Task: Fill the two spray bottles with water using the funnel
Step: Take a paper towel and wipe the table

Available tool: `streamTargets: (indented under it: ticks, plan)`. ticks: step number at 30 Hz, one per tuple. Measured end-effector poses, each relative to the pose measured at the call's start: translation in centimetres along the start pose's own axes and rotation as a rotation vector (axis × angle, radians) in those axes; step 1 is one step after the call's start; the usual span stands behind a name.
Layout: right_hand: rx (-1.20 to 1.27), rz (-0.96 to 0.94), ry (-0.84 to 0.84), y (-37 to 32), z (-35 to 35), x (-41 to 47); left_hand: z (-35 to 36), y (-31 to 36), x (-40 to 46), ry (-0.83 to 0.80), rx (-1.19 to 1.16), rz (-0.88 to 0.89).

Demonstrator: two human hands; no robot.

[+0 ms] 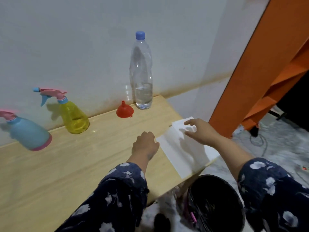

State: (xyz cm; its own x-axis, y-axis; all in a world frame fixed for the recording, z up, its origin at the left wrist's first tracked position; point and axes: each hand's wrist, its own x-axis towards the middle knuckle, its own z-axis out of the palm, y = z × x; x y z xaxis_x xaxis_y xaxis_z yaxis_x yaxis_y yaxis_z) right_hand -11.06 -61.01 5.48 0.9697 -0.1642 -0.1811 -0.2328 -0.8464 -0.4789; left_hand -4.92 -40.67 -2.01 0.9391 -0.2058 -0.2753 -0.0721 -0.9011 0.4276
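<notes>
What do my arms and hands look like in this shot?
Both arms wear long, loose dark navy sleeves printed with pale white-grey flowers, ending short of the wrists. The left hand and right hand are bare: no gloves, rings or watch visible.

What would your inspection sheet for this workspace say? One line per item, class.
Surface: wooden table against the wall.
Job's things: yellow spray bottle, blue spray bottle, red funnel upside down, capped water bottle partly full.
Clutter: white paper towel at the table's right end.
Grips: left hand curled beside the towel; right hand open above it.
Cables: cable on the floor.
Surroundings: black bin, orange shelf.
</notes>
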Motion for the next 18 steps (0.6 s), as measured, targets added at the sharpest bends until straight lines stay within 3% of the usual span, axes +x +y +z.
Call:
streamTargets:
  ticks: [8,12,18]
  plan:
    - [-0.178,-0.013,0.125,5.0,3.8,-4.4,2.8,1.9,-0.5,0.074,0.122,0.023]
    - [-0.219,-0.037,0.091,5.4,5.2,-4.4,3.4,1.9,0.4,0.064,0.167,-0.002]
    - [-0.317,-0.017,0.069,4.7,4.9,-4.3,3.7,2.9,0.5,0.057,0.046,-0.037]
